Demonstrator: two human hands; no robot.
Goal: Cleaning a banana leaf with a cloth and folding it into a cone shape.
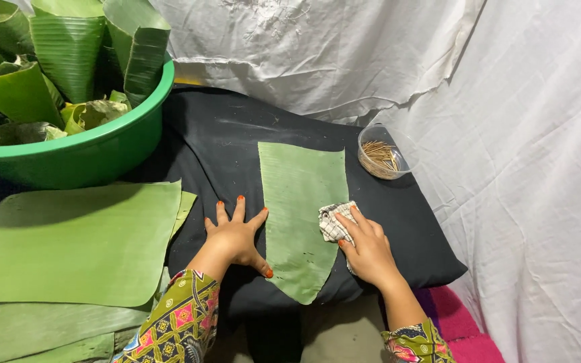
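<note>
Both forearms, in patterned sleeves, reach forward from the bottom of the frame. The left hand (235, 236) lies flat, palm down, fingers (239, 210) spread and thumb angled out, nails painted orange. The right hand (368, 249) presses down, fingers curled together, wrist slightly bent.

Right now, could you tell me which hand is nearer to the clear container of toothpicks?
The right hand. It holds a checked cloth at the leaf strip's right edge, just below the toothpick container. The left hand lies flat across the strip, on its left side.
</note>
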